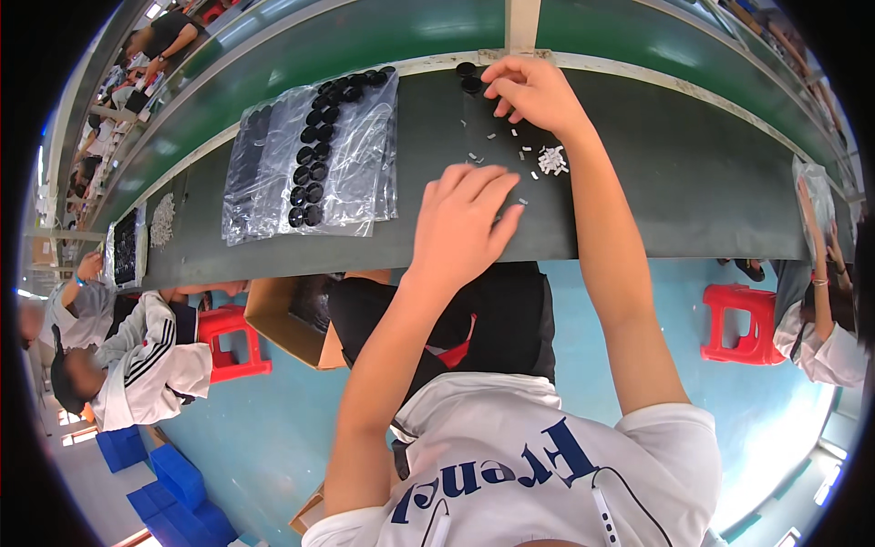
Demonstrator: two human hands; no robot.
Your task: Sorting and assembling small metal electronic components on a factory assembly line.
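Observation:
My left hand (pixel 462 221) is held palm down over the dark work surface, fingers loosely spread and thumb apart, near a few scattered small white pieces (pixel 474 159). At the far side, my right hand (pixel 538 96) has bent fingers held apart, with its fingertips right beside two round black caps (pixel 470 85). Whether it touches them I cannot make out. Nothing shows in either hand. Between the hands and near my right forearm lies a small pile of white pieces (pixel 552 160).
Clear plastic bags (pixel 365 173) lie to the left with rows of round black caps (pixel 314 171) on them. A cardboard box (pixel 273 310) stands below the table's edge. People sit at both sides near red stools (pixel 743 324). A green barrier (pixel 602 36) runs behind the surface.

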